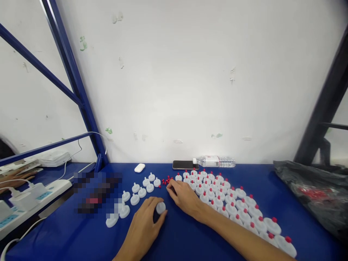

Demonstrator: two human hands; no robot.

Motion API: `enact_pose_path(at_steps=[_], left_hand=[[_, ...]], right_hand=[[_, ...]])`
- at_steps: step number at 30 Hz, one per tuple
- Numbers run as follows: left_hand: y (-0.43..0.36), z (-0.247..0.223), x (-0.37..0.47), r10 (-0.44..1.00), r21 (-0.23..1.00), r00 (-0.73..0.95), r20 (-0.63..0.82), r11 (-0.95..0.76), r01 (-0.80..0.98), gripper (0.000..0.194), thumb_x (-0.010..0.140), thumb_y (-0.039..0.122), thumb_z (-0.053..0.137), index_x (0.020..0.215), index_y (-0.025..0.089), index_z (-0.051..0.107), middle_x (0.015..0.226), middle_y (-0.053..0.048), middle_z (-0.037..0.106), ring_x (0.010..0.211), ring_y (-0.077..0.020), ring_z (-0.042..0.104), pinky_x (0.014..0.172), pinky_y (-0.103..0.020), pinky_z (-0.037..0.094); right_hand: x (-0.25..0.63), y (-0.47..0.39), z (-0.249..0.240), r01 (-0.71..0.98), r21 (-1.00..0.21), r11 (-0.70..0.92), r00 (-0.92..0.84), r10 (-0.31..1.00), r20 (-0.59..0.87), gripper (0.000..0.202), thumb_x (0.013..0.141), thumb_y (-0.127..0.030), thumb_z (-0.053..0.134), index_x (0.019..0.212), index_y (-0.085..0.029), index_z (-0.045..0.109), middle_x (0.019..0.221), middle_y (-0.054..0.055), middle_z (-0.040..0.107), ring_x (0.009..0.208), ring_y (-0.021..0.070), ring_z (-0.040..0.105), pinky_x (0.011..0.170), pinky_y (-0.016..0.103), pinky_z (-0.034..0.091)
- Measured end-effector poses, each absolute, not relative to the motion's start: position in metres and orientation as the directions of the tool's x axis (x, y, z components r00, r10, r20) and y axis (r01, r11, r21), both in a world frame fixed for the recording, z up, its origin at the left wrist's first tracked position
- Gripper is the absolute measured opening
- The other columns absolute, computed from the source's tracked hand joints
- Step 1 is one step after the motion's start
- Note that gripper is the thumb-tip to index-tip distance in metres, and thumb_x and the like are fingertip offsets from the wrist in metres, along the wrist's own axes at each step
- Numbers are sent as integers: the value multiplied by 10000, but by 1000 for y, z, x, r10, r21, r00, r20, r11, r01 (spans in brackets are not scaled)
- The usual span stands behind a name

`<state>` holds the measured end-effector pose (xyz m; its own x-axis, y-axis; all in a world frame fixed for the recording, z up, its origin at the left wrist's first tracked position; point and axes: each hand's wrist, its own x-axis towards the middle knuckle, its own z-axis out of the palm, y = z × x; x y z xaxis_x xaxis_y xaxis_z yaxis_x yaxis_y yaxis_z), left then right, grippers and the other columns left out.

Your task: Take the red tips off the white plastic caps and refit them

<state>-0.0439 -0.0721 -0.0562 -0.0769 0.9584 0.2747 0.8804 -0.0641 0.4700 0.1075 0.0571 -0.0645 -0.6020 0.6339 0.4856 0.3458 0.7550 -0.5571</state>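
Note:
Between the thumb and fingers of my left hand (145, 224) is a white plastic nozzle lid (161, 207), held just above the blue table. My right hand (183, 195) reaches to the small pile of red caps (167, 180), its thumb and forefinger bent together at the near edge. Whether a cap is between those fingertips cannot be made out. Left of the pile stand several white nozzle lids (135, 199) with bare tips. To the right, under and beyond my right forearm, many white lids with red caps (231, 208) stand in slanting rows.
A phone (185, 165) and a clear water bottle (216, 161) lie along the wall. A small white case (139, 168) is at the back left. Power strips (40, 195) with chargers line the left side, near another person's hand (19, 176). A dark plastic bag (312, 192) lies right.

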Motion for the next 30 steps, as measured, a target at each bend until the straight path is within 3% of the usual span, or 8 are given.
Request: enact_pose_path(at_steps=[4, 8, 13, 20, 25, 28, 30], left_hand=[[-68, -54, -42, 959, 473, -126, 252, -8, 881, 329, 966, 376, 482, 1220, 229, 632, 1129, -79, 681, 985, -244, 659, 856, -378, 503], [-73, -53, -36, 967, 461, -117, 227, -1, 887, 286, 942, 401, 527, 1122, 239, 679, 1061, -71, 666, 972, -256, 657, 803, -350, 471], [-77, -56, -37, 969, 483, -138, 205, 23, 876, 267, 959, 440, 507, 1007, 234, 670, 905, -32, 640, 813, -218, 625, 726, -328, 419], [-71, -57, -46, 956, 642, -194, 220, 8, 766, 285, 916, 460, 570, 1037, 244, 712, 910, -43, 680, 817, -237, 605, 769, -355, 431], [-68, -57, -47, 954, 811, -268, 136, 48, 583, 480, 837, 460, 628, 1227, 180, 653, 848, -41, 729, 737, -226, 662, 726, -355, 497], [-67, -55, -49, 963, 963, -268, 1, 72, 261, 605, 725, 428, 718, 1250, 145, 616, 973, -75, 764, 859, -235, 710, 771, -336, 536], [-66, -53, -52, 962, 993, -264, -67, 89, 73, 615, 674, 445, 753, 1189, 129, 635, 1010, -105, 765, 899, -239, 708, 796, -334, 537]], right_hand=[[108, 46, -63, 191, -755, 627, -533, 712, 457, 95, 936, -203, 578, 971, -188, 666, 853, 25, 729, 764, 157, 691, 741, 273, 539], [108, 32, -61, 53, -880, 471, -534, 758, 374, 232, 929, -301, 615, 1097, -174, 713, 937, 56, 764, 844, 179, 726, 779, 282, 579], [108, 27, -59, -56, -932, 358, -603, 732, 317, 208, 875, -342, 699, 981, -183, 783, 899, 48, 780, 855, 201, 737, 805, 293, 577], [109, 31, -65, -131, -959, 250, -672, 689, 271, 196, 840, -331, 746, 948, -173, 791, 902, 61, 782, 855, 204, 731, 807, 296, 553], [110, 28, -61, -56, -947, 317, -643, 714, 278, 148, 817, -302, 766, 920, -202, 804, 811, 20, 764, 741, 165, 686, 696, 256, 506], [110, 25, -57, 20, -901, 434, -609, 720, 333, 89, 815, -282, 770, 876, -229, 807, 772, -7, 739, 662, 134, 620, 612, 239, 443], [110, 23, -55, 20, -874, 486, -611, 698, 374, 73, 824, -241, 757, 882, -240, 803, 818, -12, 738, 674, 126, 614, 611, 232, 436]])
